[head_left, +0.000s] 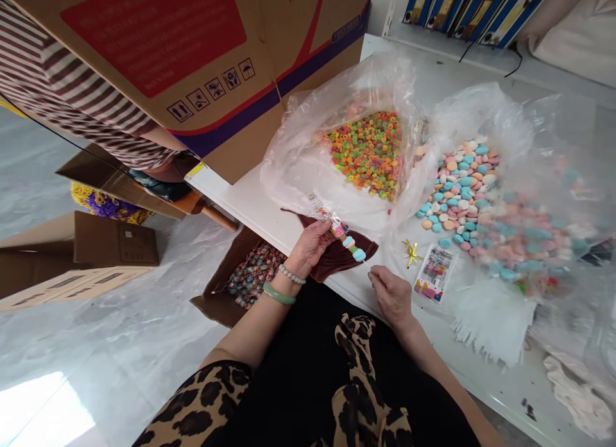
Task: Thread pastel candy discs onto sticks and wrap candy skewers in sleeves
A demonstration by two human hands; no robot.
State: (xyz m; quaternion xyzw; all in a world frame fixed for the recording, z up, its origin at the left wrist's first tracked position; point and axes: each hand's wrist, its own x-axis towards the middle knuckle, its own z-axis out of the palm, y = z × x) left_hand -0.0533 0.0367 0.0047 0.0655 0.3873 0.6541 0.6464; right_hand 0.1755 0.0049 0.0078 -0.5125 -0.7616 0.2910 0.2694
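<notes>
My left hand (315, 240), with a beaded bracelet and a green bangle at the wrist, is closed around a candy skewer (353, 248). Blue, pink and green sweets are threaded along it, and a clear printed wrapper sticks out beyond my fingers. My right hand (393, 298) is closed near the skewer's lower end, thumb and finger pinched together; I cannot make out anything between them. Under the skewer lies a dark red cloth (332, 258). To the right of my right hand are a gold twist tie (412, 253) and printed labels (436, 274).
Clear bags hold small ring sweets (368, 155) and pastel sweets (462, 184). White strips (493, 325) lie at the right. A large carton (250, 126) stands at the table's left, by a person in a striped sleeve (81, 81). An open box (253, 277) below holds wrapped pieces.
</notes>
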